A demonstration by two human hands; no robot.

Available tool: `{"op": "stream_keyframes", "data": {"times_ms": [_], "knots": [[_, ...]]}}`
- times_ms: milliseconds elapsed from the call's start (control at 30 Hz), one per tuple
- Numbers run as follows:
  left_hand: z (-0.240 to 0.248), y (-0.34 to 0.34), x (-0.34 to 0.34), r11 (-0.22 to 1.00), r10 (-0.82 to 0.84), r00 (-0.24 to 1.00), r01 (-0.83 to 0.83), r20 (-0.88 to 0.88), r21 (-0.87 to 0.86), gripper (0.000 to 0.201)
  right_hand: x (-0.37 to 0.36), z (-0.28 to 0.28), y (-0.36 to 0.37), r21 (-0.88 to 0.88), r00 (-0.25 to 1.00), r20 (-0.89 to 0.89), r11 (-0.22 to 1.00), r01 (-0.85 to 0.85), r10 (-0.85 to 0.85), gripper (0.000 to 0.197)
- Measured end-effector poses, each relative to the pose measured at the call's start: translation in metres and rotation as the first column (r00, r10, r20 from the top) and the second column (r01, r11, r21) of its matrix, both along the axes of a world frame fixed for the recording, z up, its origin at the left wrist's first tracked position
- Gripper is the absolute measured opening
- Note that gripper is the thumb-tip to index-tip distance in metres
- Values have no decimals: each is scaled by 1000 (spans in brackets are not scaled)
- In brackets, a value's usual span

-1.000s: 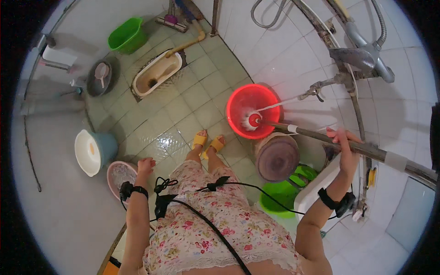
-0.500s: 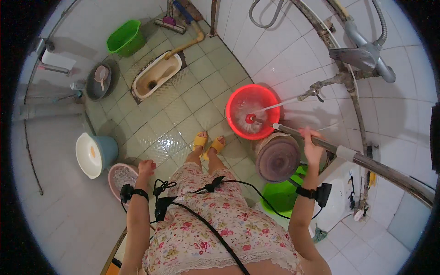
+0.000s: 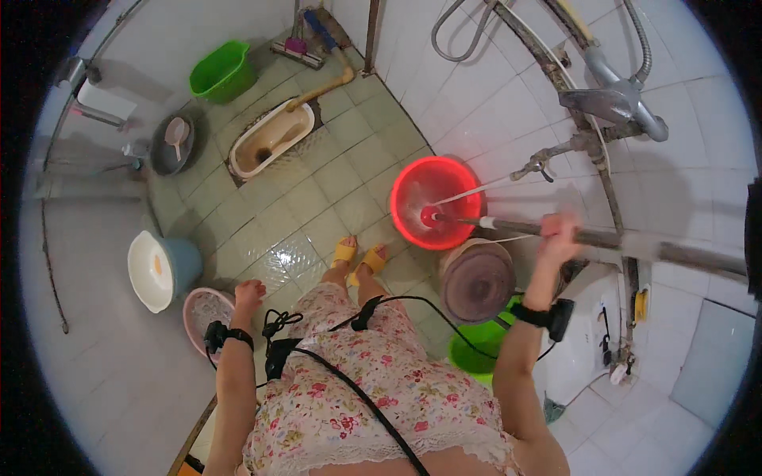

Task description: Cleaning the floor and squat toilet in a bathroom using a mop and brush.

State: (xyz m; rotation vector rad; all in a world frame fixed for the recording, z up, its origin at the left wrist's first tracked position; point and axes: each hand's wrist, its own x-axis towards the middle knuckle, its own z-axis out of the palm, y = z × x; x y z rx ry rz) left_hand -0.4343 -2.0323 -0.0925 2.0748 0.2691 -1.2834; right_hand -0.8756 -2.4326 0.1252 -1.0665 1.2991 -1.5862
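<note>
My right hand (image 3: 560, 235) is wrapped round the long pole of a mop (image 3: 595, 237), its outline a little smeared by motion. The pole's lower end, with a red hub (image 3: 429, 216), sits inside a red basin (image 3: 402, 178); pale mop strands there are blurred. From the wall tap (image 3: 541, 168) a thin stream of water runs into that basin. My left hand (image 3: 251, 294) hangs with curled fingers, nothing visible in it, above and beside a pink basin (image 3: 190, 315) on the floor.
A bucket with a round brownish top (image 3: 478, 282) and a green tub (image 3: 468, 355) stand right of my feet. At left are a blue-and-white bucket (image 3: 184, 266) and a dark basin (image 3: 162, 158). Ahead lie a squat toilet (image 3: 242, 163) and a green basin (image 3: 222, 73). The tiled floor looks wet.
My right hand and the mop pole have swung slightly, the pole's upper part moving toward the wall and lying flatter. The red hub has shifted slightly in the basin. Water still runs.
</note>
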Motion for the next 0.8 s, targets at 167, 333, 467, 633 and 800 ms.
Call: {"op": "stream_keyframes", "data": {"times_ms": [167,333,467,633,800], "knots": [[-5,-10,-2,998,28,999,-26,-40,62,17,7,165,-7,-230,992,-129,972,-40,10,26],[-11,6,-8,997,66,997,-64,-40,44,19,-2,259,2,-360,898,-51,831,-424,436,26],[-14,8,-6,996,69,996,-66,-59,57,19,11,229,0,-339,940,-97,878,-339,326,26],[-21,30,-6,998,52,998,-53,22,41,18,30,106,-17,-147,948,-35,936,-319,317,22],[-26,42,-3,999,-38,998,37,56,26,19,30,-14,-23,-44,978,-24,977,-207,206,18]]}}
